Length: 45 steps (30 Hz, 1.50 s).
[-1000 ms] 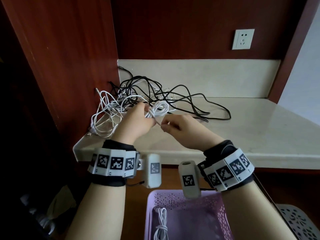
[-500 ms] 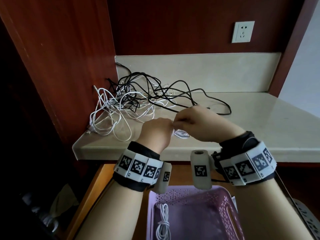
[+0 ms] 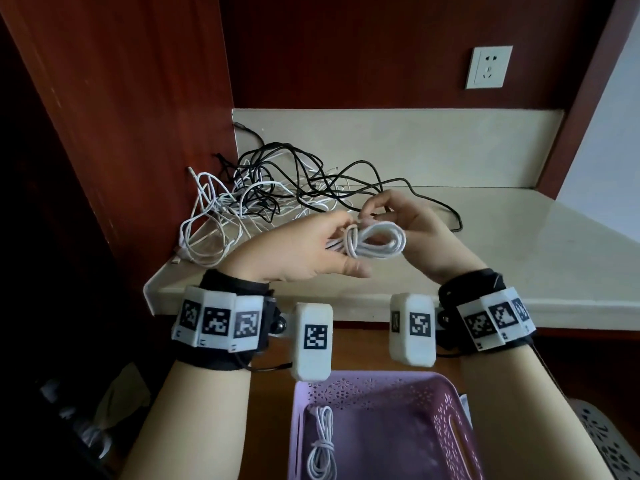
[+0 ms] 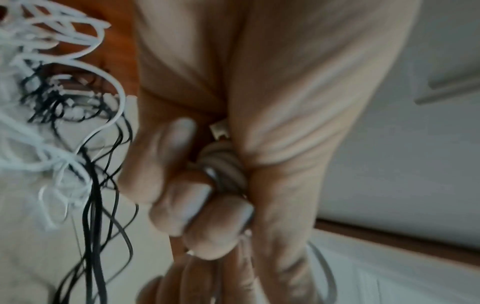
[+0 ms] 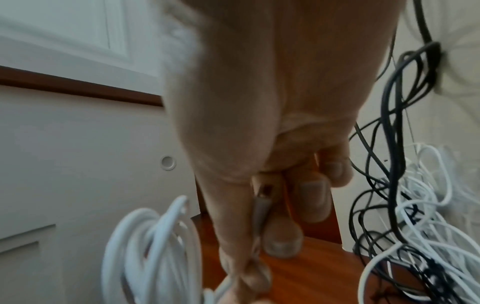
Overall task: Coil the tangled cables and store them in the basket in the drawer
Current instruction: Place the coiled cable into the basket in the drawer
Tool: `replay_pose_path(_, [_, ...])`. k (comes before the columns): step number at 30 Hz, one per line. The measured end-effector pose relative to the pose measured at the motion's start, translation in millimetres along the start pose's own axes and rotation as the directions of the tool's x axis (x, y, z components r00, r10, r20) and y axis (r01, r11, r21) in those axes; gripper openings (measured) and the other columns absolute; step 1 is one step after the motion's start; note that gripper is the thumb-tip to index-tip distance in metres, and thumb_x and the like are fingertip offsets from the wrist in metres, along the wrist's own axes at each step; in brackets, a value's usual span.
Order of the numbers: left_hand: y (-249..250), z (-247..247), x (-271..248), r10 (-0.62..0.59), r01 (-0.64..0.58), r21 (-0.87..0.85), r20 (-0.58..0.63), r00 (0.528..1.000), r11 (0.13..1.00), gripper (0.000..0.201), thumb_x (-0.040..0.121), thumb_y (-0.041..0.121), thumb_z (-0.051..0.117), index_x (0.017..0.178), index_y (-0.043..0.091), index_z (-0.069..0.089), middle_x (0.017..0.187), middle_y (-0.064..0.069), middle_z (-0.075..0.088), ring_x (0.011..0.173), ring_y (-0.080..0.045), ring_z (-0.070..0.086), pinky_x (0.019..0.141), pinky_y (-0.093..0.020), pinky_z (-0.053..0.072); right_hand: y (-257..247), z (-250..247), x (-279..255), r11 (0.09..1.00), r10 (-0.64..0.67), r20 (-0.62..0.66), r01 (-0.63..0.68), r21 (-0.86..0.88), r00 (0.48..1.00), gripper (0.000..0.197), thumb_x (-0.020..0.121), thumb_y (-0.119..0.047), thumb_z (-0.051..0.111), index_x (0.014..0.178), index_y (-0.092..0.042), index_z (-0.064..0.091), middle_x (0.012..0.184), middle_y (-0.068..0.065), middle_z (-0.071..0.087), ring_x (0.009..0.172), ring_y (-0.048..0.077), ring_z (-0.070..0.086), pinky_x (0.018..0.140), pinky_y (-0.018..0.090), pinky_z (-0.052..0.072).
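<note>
A coiled white round-section cable bundle [image 3: 372, 242] is held in the air above the near edge of the pale stone countertop [image 3: 519, 244], between both hands. Its long axis runs left to right, with the wrapped waist toward the left and the open loops pointing right. The left hand [image 3: 301, 247] grips the bundle at the waist, fingers curled round the strands. The right hand [image 3: 405, 220] pinches the cable's end at the wrap between thumb and fingertips; in the right wrist view a connector is seen pressed against the thumb. A tangle of loose black and white cables [image 3: 266, 199] lies at the far left of the countertop, against the red-brown wooden side panel [image 3: 138, 133]. Below, near, a lilac perforated plastic basket [image 3: 450, 420] sits in the open drawer and holds a second, tied white cable coil [image 3: 322, 448], its long axis running near to far.
</note>
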<state>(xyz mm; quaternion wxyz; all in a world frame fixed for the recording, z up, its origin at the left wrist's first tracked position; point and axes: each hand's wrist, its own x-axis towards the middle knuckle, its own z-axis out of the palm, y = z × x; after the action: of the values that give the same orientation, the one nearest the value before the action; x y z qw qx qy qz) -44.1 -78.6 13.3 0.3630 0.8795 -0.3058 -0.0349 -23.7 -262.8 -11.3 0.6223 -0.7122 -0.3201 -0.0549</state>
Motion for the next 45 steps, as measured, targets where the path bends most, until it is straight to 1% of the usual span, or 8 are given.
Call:
replay_pose_path(4, [-7, -5, -4, 0.031, -0.037, -0.364, -0.023, 0.999, 0.931, 0.068, 0.058, 0.060, 0.069, 0.101, 0.012, 0.045, 0.055, 0.013, 0.051, 0.049, -0.004, 0.040, 0.050, -0.018, 0.035, -5, 10, 1, 0.996, -0.056, -0.029, 0.058, 0.066, 0.998, 0.016, 0.082, -0.007, 0.057, 0.094, 0.004, 0.053, 0.068, 0.017, 0.052, 0.049, 0.016, 0.044, 0.047, 0.021, 0.035])
replay_pose_path(11, [-4, 5, 6, -0.097, -0.149, -0.692, -0.304, 0.948, 0.706, 0.026, 0.077, 0.034, 0.058, 0.087, 0.010, 0.052, 0.061, 0.003, 0.050, 0.052, -0.009, 0.047, 0.047, -0.017, 0.037, -18, 21, 8, 0.980, -0.110, -0.152, 0.081, -0.183, 0.982, 0.014, 0.091, -0.012, 0.060, 0.079, -0.012, 0.052, 0.054, 0.001, 0.061, 0.053, 0.023, 0.046, 0.055, 0.033, 0.039])
replay_pose_path(17, [-4, 8, 12, -0.115, -0.234, -0.693, -0.417, 0.901, 0.681, 0.082, 0.060, 0.063, 0.074, 0.097, -0.009, 0.061, 0.085, -0.015, 0.055, 0.083, -0.025, 0.046, 0.079, -0.034, 0.035, -23, 21, 5, 0.983, -0.166, -0.169, 0.148, -0.111, 0.972, 0.014, 0.089, 0.001, 0.060, 0.088, -0.013, 0.060, 0.064, -0.005, 0.067, 0.065, 0.015, 0.060, 0.065, 0.027, 0.050])
replay_pose_path(22, [-7, 5, 15, -0.094, -0.277, -0.721, -0.429, 0.899, 0.636, 0.024, 0.079, 0.033, 0.061, 0.083, 0.014, 0.076, 0.086, 0.002, 0.073, 0.085, -0.009, 0.065, 0.088, -0.024, 0.046, -26, 26, 5, 0.974, -0.224, -0.165, 0.224, -0.020, 0.960, 0.017, 0.088, 0.006, 0.056, 0.093, -0.009, 0.064, 0.077, 0.002, 0.065, 0.073, 0.007, 0.061, 0.071, 0.021, 0.050])
replay_pose_path(28, [1, 1, 12, -0.091, -0.318, -0.777, -0.431, 0.898, 0.544, 0.023, 0.086, 0.025, 0.055, 0.092, 0.009, 0.071, 0.082, -0.002, 0.071, 0.076, -0.012, 0.064, 0.069, -0.022, 0.044, -31, 30, 9, 0.927, -0.374, -0.302, 0.359, -0.106, 0.877, 0.016, 0.092, -0.005, 0.056, 0.104, -0.004, 0.066, 0.079, 0.011, 0.061, 0.067, 0.008, 0.054, 0.065, 0.018, 0.044])
replay_pose_path(32, [3, 4, 14, -0.127, -0.357, -0.794, -0.471, 0.873, 0.492, 0.025, 0.083, 0.022, 0.057, 0.101, 0.007, 0.067, 0.089, -0.003, 0.072, 0.082, -0.014, 0.065, 0.076, -0.025, 0.045, -31, 34, 11, 0.929, -0.301, -0.468, 0.365, 0.052, 0.831, 0.012, 0.090, 0.001, 0.057, 0.099, -0.007, 0.059, 0.069, 0.004, 0.064, 0.057, 0.012, 0.057, 0.058, 0.023, 0.048])
replay_pose_path(35, [5, 8, 17, -0.166, -0.374, -0.801, -0.495, 0.853, 0.467, 0.016, 0.086, 0.015, 0.058, 0.097, 0.010, 0.068, 0.085, -0.003, 0.072, 0.080, -0.016, 0.064, 0.081, -0.030, 0.044, -26, 33, 12, 0.943, -0.322, -0.533, 0.315, -0.107, 0.782, 0.006, 0.090, -0.003, 0.060, 0.093, -0.008, 0.060, 0.067, 0.005, 0.063, 0.054, 0.012, 0.057, 0.057, 0.024, 0.048])
replay_pose_path(45, [1, 15, 22, -0.191, -0.390, -0.736, -0.569, 0.800, 0.554, 0.034, 0.090, 0.015, 0.059, 0.123, 0.010, 0.060, 0.093, -0.011, 0.068, 0.085, -0.021, 0.063, 0.082, -0.029, 0.050, -11, 36, 18, 0.796, -0.482, -0.398, 0.202, -0.570, 0.780, 0.021, 0.093, -0.005, 0.052, 0.104, -0.002, 0.069, 0.074, 0.012, 0.058, 0.065, 0.015, 0.051, 0.060, 0.025, 0.041])
